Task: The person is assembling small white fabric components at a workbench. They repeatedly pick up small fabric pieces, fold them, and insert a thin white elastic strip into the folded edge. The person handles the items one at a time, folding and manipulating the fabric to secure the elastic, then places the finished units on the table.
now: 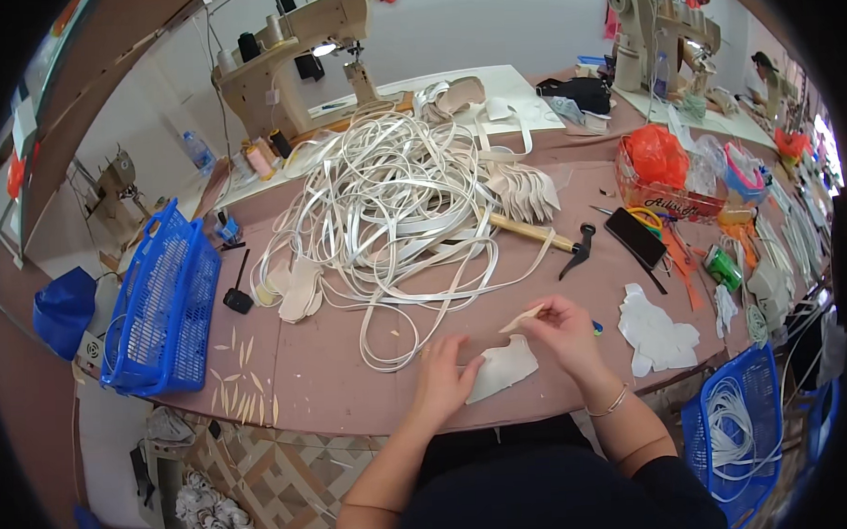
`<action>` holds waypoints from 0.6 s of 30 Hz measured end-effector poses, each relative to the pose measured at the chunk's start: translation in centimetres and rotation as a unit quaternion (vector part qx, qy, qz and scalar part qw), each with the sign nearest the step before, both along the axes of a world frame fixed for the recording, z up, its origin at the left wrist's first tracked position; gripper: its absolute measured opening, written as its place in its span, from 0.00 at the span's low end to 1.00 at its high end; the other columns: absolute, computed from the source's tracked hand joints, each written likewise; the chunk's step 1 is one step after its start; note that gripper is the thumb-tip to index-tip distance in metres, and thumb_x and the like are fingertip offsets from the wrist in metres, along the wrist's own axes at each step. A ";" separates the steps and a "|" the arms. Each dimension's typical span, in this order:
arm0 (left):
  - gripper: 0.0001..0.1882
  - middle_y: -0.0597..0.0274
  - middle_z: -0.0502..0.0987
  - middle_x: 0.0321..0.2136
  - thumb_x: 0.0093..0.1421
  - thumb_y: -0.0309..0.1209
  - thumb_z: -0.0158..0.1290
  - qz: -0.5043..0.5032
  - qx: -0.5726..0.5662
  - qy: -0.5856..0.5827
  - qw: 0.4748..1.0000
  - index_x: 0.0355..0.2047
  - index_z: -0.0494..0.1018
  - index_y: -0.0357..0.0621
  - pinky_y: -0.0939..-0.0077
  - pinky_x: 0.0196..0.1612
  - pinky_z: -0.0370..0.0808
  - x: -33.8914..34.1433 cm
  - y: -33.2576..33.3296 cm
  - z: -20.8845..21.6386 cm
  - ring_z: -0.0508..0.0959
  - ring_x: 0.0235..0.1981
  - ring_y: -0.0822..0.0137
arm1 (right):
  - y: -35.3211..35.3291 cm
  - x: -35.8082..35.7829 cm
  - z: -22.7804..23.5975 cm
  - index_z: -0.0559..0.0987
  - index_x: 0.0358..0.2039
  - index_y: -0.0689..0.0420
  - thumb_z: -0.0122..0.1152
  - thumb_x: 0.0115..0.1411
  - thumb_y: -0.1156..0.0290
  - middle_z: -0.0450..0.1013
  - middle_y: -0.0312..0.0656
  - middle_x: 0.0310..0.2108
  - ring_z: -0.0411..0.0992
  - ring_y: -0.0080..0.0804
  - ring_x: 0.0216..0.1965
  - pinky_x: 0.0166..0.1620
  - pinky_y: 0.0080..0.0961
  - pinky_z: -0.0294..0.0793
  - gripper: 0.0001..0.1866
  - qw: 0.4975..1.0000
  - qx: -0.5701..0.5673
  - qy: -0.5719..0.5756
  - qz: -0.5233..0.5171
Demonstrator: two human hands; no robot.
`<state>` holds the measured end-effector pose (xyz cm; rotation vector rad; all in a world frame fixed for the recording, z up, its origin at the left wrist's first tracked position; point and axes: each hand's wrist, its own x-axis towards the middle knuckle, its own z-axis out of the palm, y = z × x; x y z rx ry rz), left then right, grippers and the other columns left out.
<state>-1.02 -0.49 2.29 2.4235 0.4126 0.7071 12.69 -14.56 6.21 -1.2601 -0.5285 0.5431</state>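
Note:
My left hand (441, 380) lies on the brown cloth with its fingers stretched out, the thumb along the left edge of a pale, flat shoe-upper piece (504, 370). Between the thumb and fingers of my right hand (564, 332) is a small beige pointed sliver (521, 320), held just above the top corner of that piece. Several similar slivers (245, 401) are scattered at the table's left front. Whether the left thumb presses on the piece or only touches its edge, I cannot tell.
A big tangle of white straps (384, 205) fills the table's middle. Beyond my right hand lie a hammer (544, 232), a phone (635, 238) and white cut pieces (654, 331). Blue baskets (168, 306) stand at left. A sewing machine (290, 59) stands behind.

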 end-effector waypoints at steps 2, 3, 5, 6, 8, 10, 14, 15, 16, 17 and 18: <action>0.20 0.59 0.74 0.35 0.50 0.31 0.57 -0.054 -0.059 0.103 0.991 0.43 0.68 0.38 0.77 0.40 0.70 0.4 0.5 -1.3 0.73 0.36 0.70 | -1.3 1.2 -1.8 0.74 0.35 0.61 0.59 0.53 0.76 0.72 0.37 0.26 0.68 0.20 0.26 0.30 0.16 0.69 0.08 0.997 -0.007 0.066 0.044; 0.20 0.59 0.75 0.35 0.51 0.30 0.56 -0.073 -0.145 0.154 0.975 0.44 0.68 0.38 0.78 0.40 0.70 0.8 0.6 -0.8 0.73 0.36 0.71 | -1.8 1.6 -2.5 0.74 0.35 0.62 0.58 0.54 0.76 0.72 0.37 0.27 0.68 0.19 0.27 0.31 0.15 0.69 0.08 0.993 -0.010 0.099 0.063; 0.21 0.60 0.75 0.35 0.51 0.28 0.56 -0.110 -0.307 0.249 0.912 0.46 0.67 0.37 0.80 0.40 0.70 1.8 1.3 0.7 0.74 0.36 0.72 | -2.5 1.7 -3.0 0.74 0.35 0.61 0.58 0.54 0.76 0.72 0.37 0.27 0.69 0.20 0.27 0.32 0.16 0.70 0.08 0.982 0.019 0.158 0.103; 0.21 0.61 0.75 0.36 0.52 0.27 0.55 -0.113 -0.361 0.203 0.903 0.46 0.67 0.37 0.81 0.41 0.70 1.9 1.5 0.4 0.74 0.36 0.73 | -2.8 1.8 -3.1 0.74 0.36 0.61 0.58 0.54 0.76 0.72 0.37 0.27 0.69 0.20 0.27 0.32 0.16 0.70 0.08 0.974 0.036 0.185 0.123; 0.19 0.62 0.74 0.36 0.53 0.24 0.54 -0.122 -0.460 0.105 0.873 0.46 0.67 0.36 0.82 0.41 0.70 1.6 2.0 -0.6 0.74 0.36 0.74 | -3.1 1.4 -2.5 0.74 0.36 0.60 0.57 0.55 0.75 0.72 0.37 0.29 0.70 0.20 0.29 0.33 0.17 0.71 0.08 0.968 0.034 0.213 0.131; 0.18 0.62 0.74 0.37 0.53 0.22 0.53 -0.112 -0.512 0.011 0.852 0.46 0.67 0.35 0.83 0.41 0.70 1.6 2.5 -0.5 0.73 0.36 0.75 | -3.2 1.4 -1.6 0.74 0.37 0.60 0.57 0.55 0.74 0.72 0.37 0.30 0.70 0.20 0.30 0.34 0.17 0.71 0.09 0.963 0.036 0.226 0.141; 0.17 0.59 0.74 0.37 0.54 0.21 0.50 -0.090 -0.531 -0.025 0.843 0.46 0.67 0.33 0.82 0.42 0.71 1.0 3.2 0.2 0.74 0.37 0.74 | -2.7 1.2 0.1 0.74 0.37 0.61 0.56 0.55 0.75 0.72 0.37 0.30 0.70 0.21 0.31 0.36 0.17 0.72 0.08 0.969 0.008 0.190 0.156; 0.17 0.59 0.74 0.37 0.55 0.21 0.50 -0.097 -0.528 -0.022 0.843 0.46 0.67 0.33 0.82 0.42 0.71 1.0 3.3 0.5 0.73 0.37 0.74 | -2.5 1.2 0.5 0.73 0.37 0.61 0.57 0.55 0.75 0.72 0.37 0.30 0.71 0.21 0.31 0.36 0.17 0.72 0.09 0.973 0.001 0.171 0.159; 0.17 0.60 0.74 0.37 0.55 0.21 0.50 -0.103 -0.526 -0.019 0.844 0.47 0.66 0.33 0.82 0.42 0.71 1.1 3.4 1.0 0.73 0.37 0.74 | -2.2 1.4 1.0 0.73 0.38 0.62 0.57 0.54 0.76 0.72 0.38 0.30 0.71 0.21 0.31 0.36 0.17 0.72 0.10 0.975 -0.005 0.151 0.163; 0.18 0.60 0.74 0.37 0.55 0.20 0.49 -0.105 -0.526 -0.017 0.844 0.47 0.66 0.33 0.82 0.42 0.71 0.9 3.3 1.5 0.73 0.37 0.74 | -1.9 1.3 1.5 0.72 0.38 0.62 0.58 0.54 0.76 0.72 0.39 0.30 0.71 0.21 0.30 0.35 0.17 0.72 0.10 0.976 -0.015 0.134 0.170; 0.18 0.60 0.74 0.38 0.55 0.20 0.49 -0.114 -0.524 -0.016 0.844 0.47 0.66 0.33 0.82 0.42 0.70 0.7 3.0 2.1 0.73 0.37 0.74 | -1.6 1.2 1.9 0.72 0.38 0.62 0.58 0.53 0.77 0.72 0.39 0.30 0.71 0.22 0.30 0.35 0.17 0.73 0.11 0.976 -0.006 0.127 0.178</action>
